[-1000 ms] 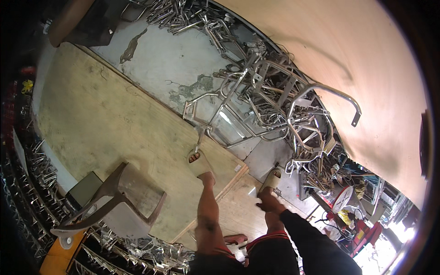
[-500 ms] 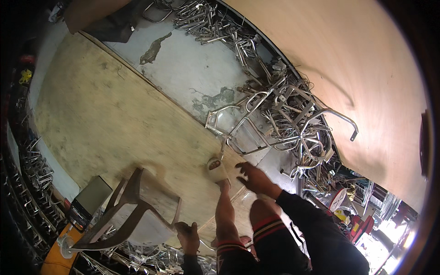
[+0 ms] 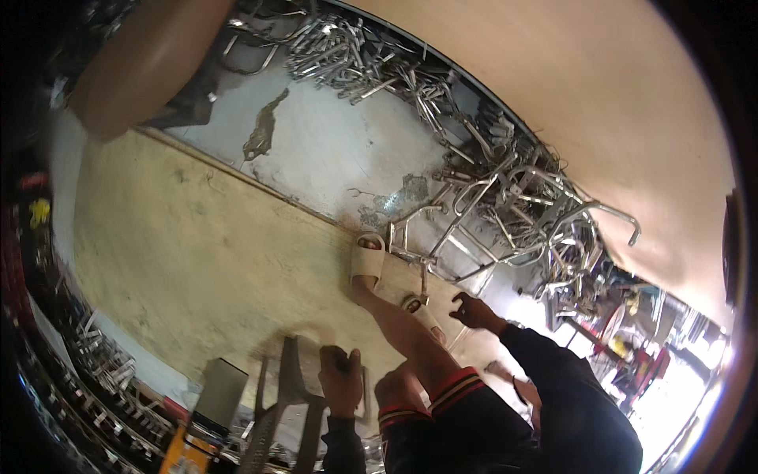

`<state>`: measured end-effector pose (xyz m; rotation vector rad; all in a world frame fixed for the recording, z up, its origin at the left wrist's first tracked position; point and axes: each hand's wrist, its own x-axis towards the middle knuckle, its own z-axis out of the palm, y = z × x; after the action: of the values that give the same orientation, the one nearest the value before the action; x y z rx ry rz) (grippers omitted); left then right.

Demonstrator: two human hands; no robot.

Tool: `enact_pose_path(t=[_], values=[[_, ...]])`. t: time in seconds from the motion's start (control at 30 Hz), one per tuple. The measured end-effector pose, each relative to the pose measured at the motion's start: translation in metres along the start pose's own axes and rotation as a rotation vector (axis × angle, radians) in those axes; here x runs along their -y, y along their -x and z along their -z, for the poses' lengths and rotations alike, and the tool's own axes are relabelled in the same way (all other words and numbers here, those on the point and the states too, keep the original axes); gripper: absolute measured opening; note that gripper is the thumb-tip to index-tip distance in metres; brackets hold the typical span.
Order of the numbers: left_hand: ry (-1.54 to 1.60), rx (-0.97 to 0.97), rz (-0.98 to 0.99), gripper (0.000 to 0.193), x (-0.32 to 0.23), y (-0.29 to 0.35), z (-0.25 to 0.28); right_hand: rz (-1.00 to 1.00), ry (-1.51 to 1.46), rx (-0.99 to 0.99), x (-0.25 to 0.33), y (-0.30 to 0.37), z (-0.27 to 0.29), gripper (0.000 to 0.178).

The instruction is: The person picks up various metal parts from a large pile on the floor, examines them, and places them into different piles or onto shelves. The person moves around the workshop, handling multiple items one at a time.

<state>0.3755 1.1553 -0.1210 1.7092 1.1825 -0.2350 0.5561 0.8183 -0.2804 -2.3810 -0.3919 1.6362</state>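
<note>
My left hand (image 3: 342, 381) hangs beside a brown plastic chair (image 3: 294, 375) at the lower middle. Its fingers are curled in with the thumb up, and I see nothing held in it. Out to the right, my right hand (image 3: 476, 311) is in the air with its fingers bent and apart, holding nothing. Ahead of it lies a bent tubular metal frame (image 3: 450, 237), apart from my fingers. My feet, in beige slide sandals (image 3: 369, 258), are on a wooden board (image 3: 213, 245).
Heaps of metal tubes (image 3: 332, 59) and frames line the far wall panel (image 3: 616, 118). A grey-topped box (image 3: 221, 395) stands left of the chair, above something orange. Racks of metal parts (image 3: 103, 355) run along the left. A brown rounded shape (image 3: 150, 63) juts in at upper left.
I have stepped forward on the board, one foot now ahead. The chair has slid lower in view, and the metal frame appears further right. Both hands stay apart from things.
</note>
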Motion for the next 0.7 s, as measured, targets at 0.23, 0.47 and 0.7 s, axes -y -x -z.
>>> enact_pose_path(t=[0.23,0.47,0.7], values=[[-0.082,0.120,-0.144,0.018,-0.113,-0.146,0.023,0.015,-0.199,-0.177,0.037,-0.162,0.031,0.057],[-0.308,0.483,-0.331,0.027,-0.212,-0.208,-0.066,-0.043,-0.459,-0.799,0.042,-0.336,0.211,0.045],[-0.710,0.741,-0.533,0.028,-0.205,-0.316,-0.184,0.036,-0.163,-1.345,0.032,-0.439,0.345,0.051]])
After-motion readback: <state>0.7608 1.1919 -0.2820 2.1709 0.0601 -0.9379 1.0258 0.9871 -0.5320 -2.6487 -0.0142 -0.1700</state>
